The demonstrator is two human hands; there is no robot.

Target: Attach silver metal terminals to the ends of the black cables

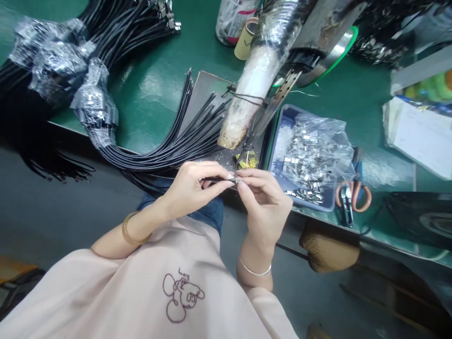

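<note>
My left hand [202,184] pinches the end of a black cable [216,179] between thumb and fingers. Thumb and forefinger of my right hand [263,194] close on a small metal connector [237,181] at that cable's tip, so both hands nearly touch. Whether the connector is seated on the wire is too small to tell. Behind my left hand fans a bundle of black cables [151,157], bound on the left with clear plastic wrap [94,101]. To the right of my right hand, a blue tray [330,200] holds many small metal connectors [310,190] and a plastic bag.
A soldering fixture wrapped in white and clear film [252,80] juts over the work spot. A solder wire spool [348,54] stands behind it. Orange-handled scissors [362,197] lie right of the tray. More wrapped cables [58,56] hang over the left table edge.
</note>
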